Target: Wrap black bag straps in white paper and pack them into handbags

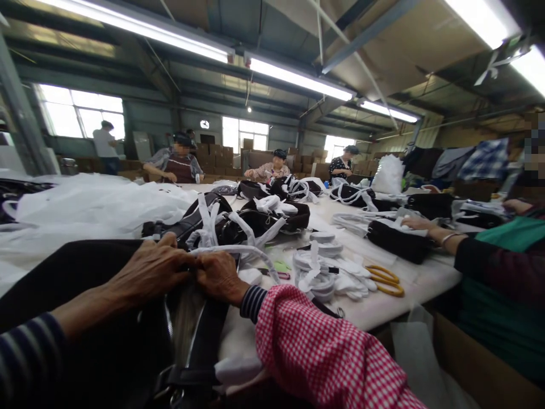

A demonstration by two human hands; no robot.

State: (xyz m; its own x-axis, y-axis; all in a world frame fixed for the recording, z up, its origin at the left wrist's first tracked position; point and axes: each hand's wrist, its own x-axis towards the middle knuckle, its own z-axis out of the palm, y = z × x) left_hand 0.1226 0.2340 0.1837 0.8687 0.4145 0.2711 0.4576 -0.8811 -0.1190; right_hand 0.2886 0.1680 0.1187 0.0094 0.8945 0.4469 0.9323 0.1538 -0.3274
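A large black bag lies in front of me at the table's near edge. My left hand rests on its top with fingers curled, pinching at the same spot as my right hand, which is closed in a fist. Both grip a white wrapping strip that runs off to the right above the bag's black strap. My right forearm wears a red checked sleeve cover.
Black bags wrapped in white strips pile up mid-table. Rolls of white tape and yellow-handled scissors lie to the right. A co-worker's arm holds a black bag at right. Several other people sit at the far end. White plastic sheeting covers the left.
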